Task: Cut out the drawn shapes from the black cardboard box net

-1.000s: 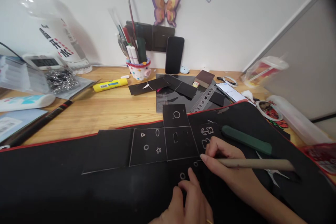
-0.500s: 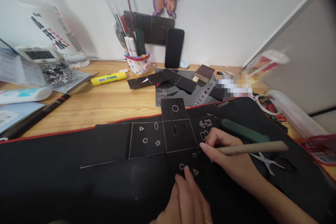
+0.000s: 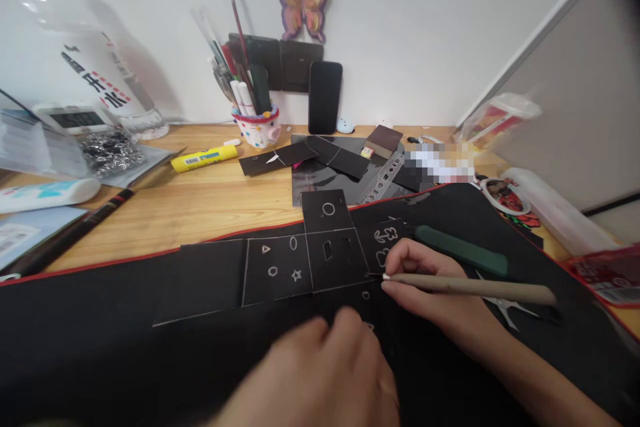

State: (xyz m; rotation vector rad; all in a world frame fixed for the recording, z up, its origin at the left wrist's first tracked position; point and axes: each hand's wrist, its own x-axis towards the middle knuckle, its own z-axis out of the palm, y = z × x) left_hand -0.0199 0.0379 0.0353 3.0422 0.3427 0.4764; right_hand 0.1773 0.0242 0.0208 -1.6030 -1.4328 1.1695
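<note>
My right hand is closed in a pen grip on a tan, pen-shaped tool. Its thin dark tip meets the black card near the corner of the middle panel. The card is laid out as a cross of square panels ruled with light lines. Small outlined shapes mark it: a star, a hexagon, ovals and flowers. A narrow box-shaped outline stands on the middle panel. My left hand is blurred over the card's lower panel, knuckles up, its fingertips hidden.
Beneath the card is a black mat with red edging. Scissors and a dark green tool lie by my right hand. Behind are a stencil ruler, glue stick, pen cup, phone and water bottle.
My left hand has lifted and turned, its knuckles now raised and covering more of the lower panel. The tool's tip now shows past my right fingers. The view has shifted slightly.
</note>
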